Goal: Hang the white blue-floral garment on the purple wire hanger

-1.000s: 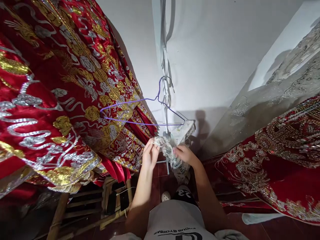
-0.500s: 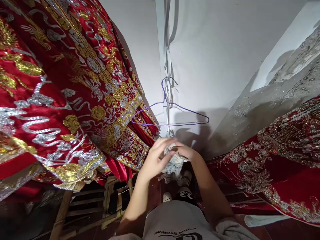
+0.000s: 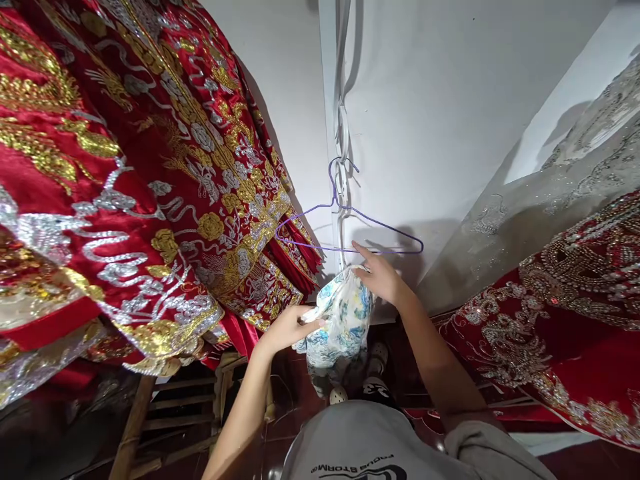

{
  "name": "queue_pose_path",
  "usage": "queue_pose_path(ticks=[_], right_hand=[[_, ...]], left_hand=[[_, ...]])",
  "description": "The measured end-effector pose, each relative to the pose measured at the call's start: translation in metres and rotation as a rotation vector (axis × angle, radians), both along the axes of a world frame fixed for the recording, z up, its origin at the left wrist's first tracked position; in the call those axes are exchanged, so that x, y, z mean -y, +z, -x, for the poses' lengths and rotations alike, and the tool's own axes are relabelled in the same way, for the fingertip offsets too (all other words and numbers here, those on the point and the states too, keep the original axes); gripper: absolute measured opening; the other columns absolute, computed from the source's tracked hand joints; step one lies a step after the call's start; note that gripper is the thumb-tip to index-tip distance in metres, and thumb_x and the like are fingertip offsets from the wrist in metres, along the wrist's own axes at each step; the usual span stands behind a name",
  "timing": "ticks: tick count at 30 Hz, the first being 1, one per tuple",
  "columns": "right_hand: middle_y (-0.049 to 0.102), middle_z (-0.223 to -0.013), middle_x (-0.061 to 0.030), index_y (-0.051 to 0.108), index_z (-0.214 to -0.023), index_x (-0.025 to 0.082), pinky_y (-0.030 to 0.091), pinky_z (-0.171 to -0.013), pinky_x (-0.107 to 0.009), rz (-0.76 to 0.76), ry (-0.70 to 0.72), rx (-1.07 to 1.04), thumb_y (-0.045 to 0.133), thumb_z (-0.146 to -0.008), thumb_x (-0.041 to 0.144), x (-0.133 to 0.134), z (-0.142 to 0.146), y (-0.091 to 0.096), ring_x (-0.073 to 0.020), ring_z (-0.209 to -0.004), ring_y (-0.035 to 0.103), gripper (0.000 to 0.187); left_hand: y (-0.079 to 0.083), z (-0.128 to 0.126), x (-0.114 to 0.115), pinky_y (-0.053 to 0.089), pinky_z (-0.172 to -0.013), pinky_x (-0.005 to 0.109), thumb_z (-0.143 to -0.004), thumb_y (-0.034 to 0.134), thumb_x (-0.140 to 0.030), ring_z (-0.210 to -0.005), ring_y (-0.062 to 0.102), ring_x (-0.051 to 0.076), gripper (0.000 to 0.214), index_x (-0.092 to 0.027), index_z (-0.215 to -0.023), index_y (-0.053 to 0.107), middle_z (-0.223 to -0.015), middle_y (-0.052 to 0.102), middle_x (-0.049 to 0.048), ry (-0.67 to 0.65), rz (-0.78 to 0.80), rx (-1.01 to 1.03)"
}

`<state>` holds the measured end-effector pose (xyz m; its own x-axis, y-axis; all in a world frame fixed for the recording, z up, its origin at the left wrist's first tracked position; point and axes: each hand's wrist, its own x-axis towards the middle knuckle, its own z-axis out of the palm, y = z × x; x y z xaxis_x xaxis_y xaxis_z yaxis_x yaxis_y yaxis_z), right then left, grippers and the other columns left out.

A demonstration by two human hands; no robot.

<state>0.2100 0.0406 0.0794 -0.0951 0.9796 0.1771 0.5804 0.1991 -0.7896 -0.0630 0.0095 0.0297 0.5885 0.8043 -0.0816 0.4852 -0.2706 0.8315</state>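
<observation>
A light cloth garment (image 3: 340, 327) with blue and yellow print hangs between my two hands, gathered at its top; its exact kind I cannot tell. My left hand (image 3: 293, 328) pinches its left edge between thumb and fingers. Higher up, my right hand (image 3: 377, 272) grips the gathered top, with the index finger stretched toward the hanger's lower bar. That purple wire hanger (image 3: 370, 217) hangs bare by its hook from a white looped strap (image 3: 342, 133) in front of the wall, just above the garment.
Red garments with gold and silver embroidery (image 3: 210, 167) hang close on the left. On the right hang a beaded red dress (image 3: 575, 347) and a sheer pale sequinned one (image 3: 505, 220). A bamboo-like wooden frame (image 3: 175, 403) stands low on the left.
My hands have moved apart, the left down and left, the right slightly up. The bunched garment has opened out and its blue print shows more.
</observation>
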Motion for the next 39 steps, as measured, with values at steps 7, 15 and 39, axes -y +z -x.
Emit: queue_pose_path(ticks=[7,15,39], right_hand=[[0.074,-0.126,-0.008,0.075,-0.122,0.025,0.052,-0.1,-0.043,-0.076,0.113,0.02,0.053,-0.096,0.027,-0.032,-0.028,-0.01,-0.0305,-0.119,0.066,0.034],[0.077,-0.115,-0.0074,0.078,-0.113,0.025,0.053,-0.095,-0.044,-0.124,0.036,0.112,0.053,-0.096,0.037,-0.018,-0.073,0.009,-0.0309,-0.11,0.069,0.032],[0.067,-0.064,-0.0034,0.072,-0.067,0.02,0.046,-0.056,-0.03,0.186,0.014,-0.381,0.083,-0.063,0.051,-0.009,-0.127,0.049,-0.0194,-0.06,0.06,0.033]], left_hand=[[0.004,0.023,0.002,0.035,-0.057,0.029,-0.085,0.061,-0.062,-0.052,0.045,0.019,0.054,-0.021,-0.051,0.05,-0.049,0.046,0.0016,0.215,-0.141,-0.375],[0.045,0.024,-0.021,0.04,-0.111,0.053,-0.087,0.064,-0.046,-0.131,0.048,0.036,0.027,-0.022,-0.096,0.07,-0.132,0.067,0.0153,0.522,-0.596,-0.016],[0.105,-0.004,-0.1,0.049,-0.091,0.036,-0.089,0.064,-0.034,-0.1,0.062,0.023,0.028,-0.019,-0.113,0.065,-0.108,0.065,0.0086,0.635,-0.778,0.121]])
